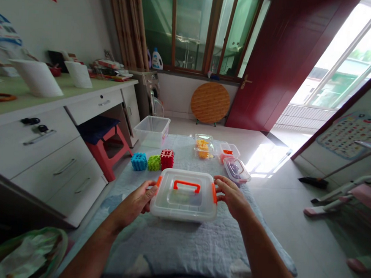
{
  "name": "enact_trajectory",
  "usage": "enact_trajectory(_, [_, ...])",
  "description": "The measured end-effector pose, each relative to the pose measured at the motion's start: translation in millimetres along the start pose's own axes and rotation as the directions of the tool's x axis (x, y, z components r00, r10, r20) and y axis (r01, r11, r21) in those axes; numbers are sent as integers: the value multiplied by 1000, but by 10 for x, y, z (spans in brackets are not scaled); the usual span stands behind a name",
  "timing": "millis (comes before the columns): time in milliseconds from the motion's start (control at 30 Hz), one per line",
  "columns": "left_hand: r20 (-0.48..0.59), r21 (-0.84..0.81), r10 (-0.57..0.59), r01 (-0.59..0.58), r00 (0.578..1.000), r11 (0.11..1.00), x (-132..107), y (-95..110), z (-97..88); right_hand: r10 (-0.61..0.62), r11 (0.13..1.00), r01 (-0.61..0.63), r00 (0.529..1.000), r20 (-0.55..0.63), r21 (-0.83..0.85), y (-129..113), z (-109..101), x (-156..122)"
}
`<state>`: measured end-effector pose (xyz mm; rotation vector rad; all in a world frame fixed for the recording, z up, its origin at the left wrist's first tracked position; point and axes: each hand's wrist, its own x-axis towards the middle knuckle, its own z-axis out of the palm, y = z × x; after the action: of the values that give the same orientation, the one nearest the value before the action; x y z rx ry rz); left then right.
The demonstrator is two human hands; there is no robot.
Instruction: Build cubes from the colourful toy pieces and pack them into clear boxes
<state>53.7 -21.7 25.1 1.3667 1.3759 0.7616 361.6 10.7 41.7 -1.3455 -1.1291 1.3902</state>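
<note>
A clear plastic storage box [181,204] with its lid on is in front of me, between my hands. Its lid carries an orange handle [187,184], and orange latches sit at both ends. My left hand [138,201] grips the box's left end, thumb on the side by the latch. At the opposite end, my right hand [232,196] has its fingers on the right latch. I cannot tell whether the box rests on the cloth or is slightly raised. Just beyond it stand a blue block cube [139,161], a green block cube [154,162] and a red block cube [167,159].
A light blue cloth [152,247] covers the surface. Farther back are an open clear bin [152,132], a container of yellow pieces [204,146], one with orange pieces [228,151] and a lidded box with purple pieces [236,170]. A stool [106,137] stands left.
</note>
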Motion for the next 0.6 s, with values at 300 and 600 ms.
enact_trajectory(300, [18, -270, 12, -7, 1000, 963, 35, 32, -9, 139, 983, -93, 940, 312, -158, -46, -173, 264])
enact_trajectory(600, [-202, -472, 47, -139, 978, 870, 436, 126, 123, 289, 956, -232, 860, 421, -181, 22, -273, 94])
